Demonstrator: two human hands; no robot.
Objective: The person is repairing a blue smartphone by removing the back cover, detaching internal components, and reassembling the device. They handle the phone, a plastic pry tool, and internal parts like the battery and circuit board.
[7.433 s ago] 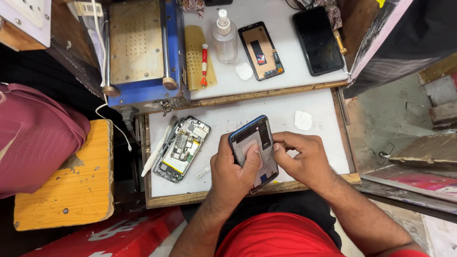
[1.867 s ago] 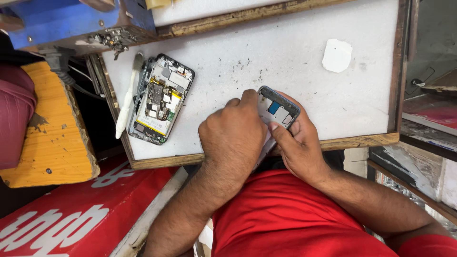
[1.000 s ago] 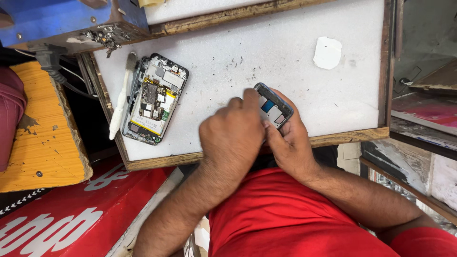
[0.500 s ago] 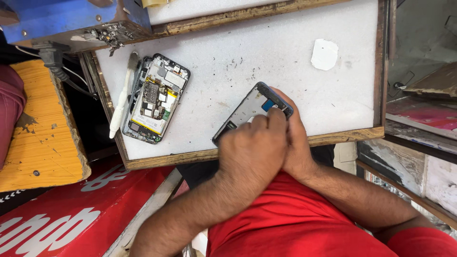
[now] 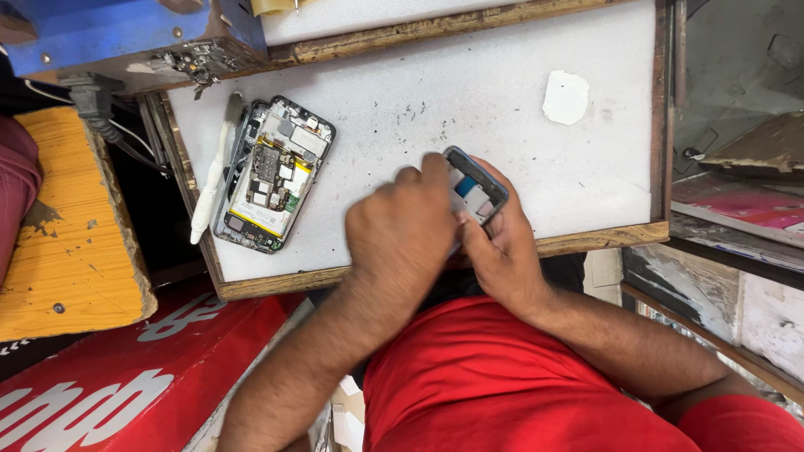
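- The left hand [image 5: 402, 238] and right hand [image 5: 502, 251] both clasp a dark phone frame [image 5: 476, 188] at the near edge of the white foam mat [image 5: 502, 75].
- Pressed hard, the thin frame could bend or slip.
- An opened phone [image 5: 272, 176], its circuitry and battery bare, lies well to the left beside a white plastic pry tool [image 5: 209, 188].

Lighting bright, even, diffuse; source not visible. White bench [image 5: 502, 92] lit flat without glare, soft shadow under the hands at its near edge. Focus sharp throughout; left gap beside bench dark.
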